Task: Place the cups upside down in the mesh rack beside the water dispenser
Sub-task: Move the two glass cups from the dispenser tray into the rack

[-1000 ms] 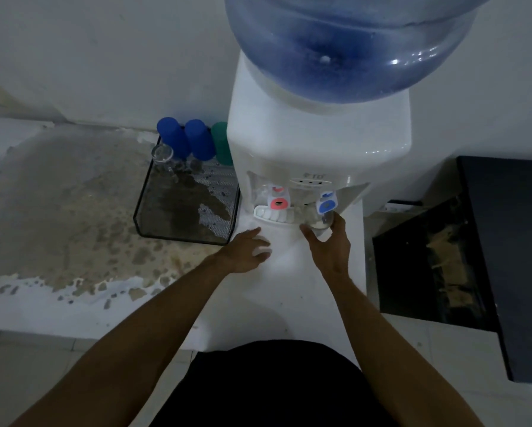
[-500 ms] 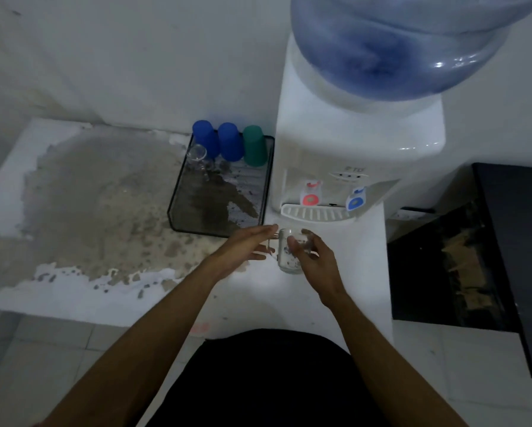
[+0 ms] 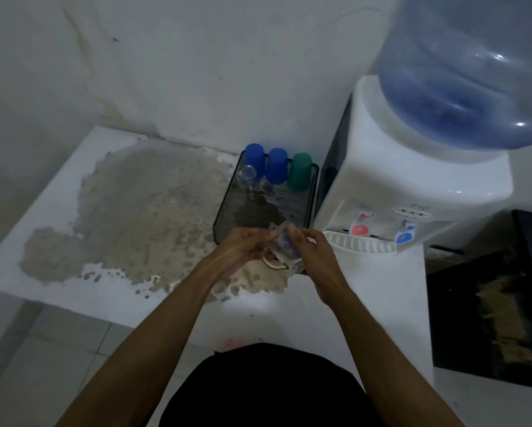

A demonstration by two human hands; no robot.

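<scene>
A clear glass mug (image 3: 284,246) with a blue print and a handle is tilted between both hands, just over the near edge of the black mesh rack (image 3: 224,211). My left hand (image 3: 243,249) grips it from the left near the handle. My right hand (image 3: 312,251) holds it from the right. At the rack's back stand two blue cups (image 3: 255,160) (image 3: 276,164) and a green cup (image 3: 300,171), all upside down, with a small clear glass (image 3: 248,175) in front of them.
The white water dispenser (image 3: 406,192) with a blue bottle (image 3: 474,66) stands right of the rack; its red tap (image 3: 360,228) and blue tap (image 3: 404,235) face me. The white counter (image 3: 113,291) has a large worn patch. A dark unit (image 3: 505,318) sits at the right.
My right hand took the glass mug from under the blue tap and carried it left toward the rack. My left hand has closed on it. The view has shifted left.
</scene>
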